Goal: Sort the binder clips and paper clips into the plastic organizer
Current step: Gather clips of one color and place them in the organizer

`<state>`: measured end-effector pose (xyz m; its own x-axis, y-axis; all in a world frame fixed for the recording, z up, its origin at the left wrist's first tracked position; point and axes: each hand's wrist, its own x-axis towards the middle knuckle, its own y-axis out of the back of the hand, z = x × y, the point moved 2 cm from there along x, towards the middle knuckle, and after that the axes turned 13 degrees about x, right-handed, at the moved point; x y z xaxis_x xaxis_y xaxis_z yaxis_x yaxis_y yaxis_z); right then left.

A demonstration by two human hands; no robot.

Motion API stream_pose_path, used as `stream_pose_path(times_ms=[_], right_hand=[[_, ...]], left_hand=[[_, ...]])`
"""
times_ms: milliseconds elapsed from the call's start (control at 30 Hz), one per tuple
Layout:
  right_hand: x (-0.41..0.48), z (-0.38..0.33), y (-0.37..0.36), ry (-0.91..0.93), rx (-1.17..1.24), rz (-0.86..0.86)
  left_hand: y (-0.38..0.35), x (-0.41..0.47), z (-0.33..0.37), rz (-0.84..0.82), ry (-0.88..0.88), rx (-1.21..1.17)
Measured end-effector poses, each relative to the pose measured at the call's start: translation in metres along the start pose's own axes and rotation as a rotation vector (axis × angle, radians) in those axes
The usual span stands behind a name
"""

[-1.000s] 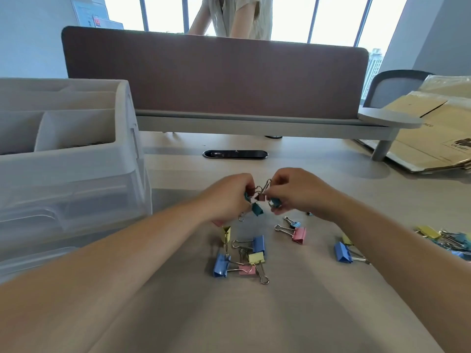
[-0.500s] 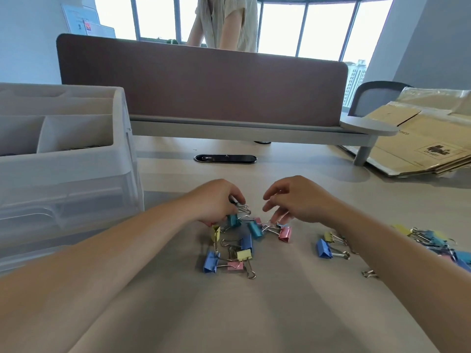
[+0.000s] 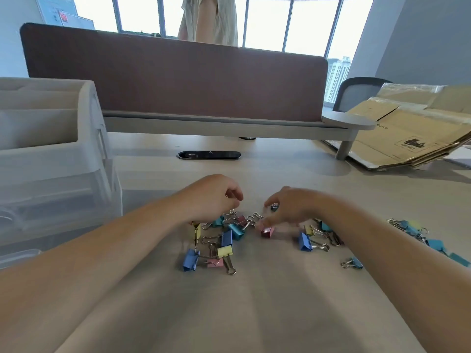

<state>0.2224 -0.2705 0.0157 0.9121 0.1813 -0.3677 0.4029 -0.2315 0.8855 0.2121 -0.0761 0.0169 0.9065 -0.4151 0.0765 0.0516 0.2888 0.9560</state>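
Several coloured binder clips [image 3: 225, 242] lie scattered on the beige desk in front of me. My left hand [image 3: 212, 197] hovers over the far side of this pile with its fingers curled; whether it holds anything is hidden. My right hand [image 3: 295, 207] pinches down at a pink binder clip [image 3: 267, 232], and a small metal piece shows between its fingertips. A blue clip [image 3: 304, 242] and a small blue clip [image 3: 354, 262] lie under my right forearm. More clips [image 3: 413, 229] lie at the right. The translucent plastic organizer [image 3: 56, 174] stands at the left.
A brown divider panel [image 3: 178, 80] closes off the desk's far side, with a black cable slot [image 3: 208, 155] in front of it. Flattened cardboard [image 3: 407, 131] lies at the back right beside a chair [image 3: 356, 94]. A person [image 3: 211, 19] stands behind the divider.
Both hands held a cluster of clips above the desk, then lowered and moved apart. The cluster now lies on the desk and my right fingers have come down onto the pink clip.
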Motion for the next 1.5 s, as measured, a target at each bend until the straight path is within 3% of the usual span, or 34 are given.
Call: stream_pose_path(times_ms=[200, 533, 767, 1100, 1500], right_hand=[[-0.005, -0.022, -0.020, 0.137, 0.015, 0.067], [-0.019, -0.020, -0.012, 0.204, 0.623, 0.224], [-0.043, 0.040, 0.007, 0.081, 0.319, 0.462], [-0.058, 0.115, 0.014, -0.150, 0.217, 0.135], [-0.037, 0.098, 0.008, -0.026, 0.124, 0.017]], left_hand=[[-0.002, -0.007, 0.006, -0.001, -0.012, -0.004], [-0.001, -0.017, 0.025, 0.001, -0.041, 0.037], [-0.013, -0.008, 0.055, -0.054, -0.077, 0.063], [-0.053, 0.024, 0.122, -0.230, -0.215, 0.229], [-0.058, 0.038, 0.128, -0.228, -0.219, 0.199]])
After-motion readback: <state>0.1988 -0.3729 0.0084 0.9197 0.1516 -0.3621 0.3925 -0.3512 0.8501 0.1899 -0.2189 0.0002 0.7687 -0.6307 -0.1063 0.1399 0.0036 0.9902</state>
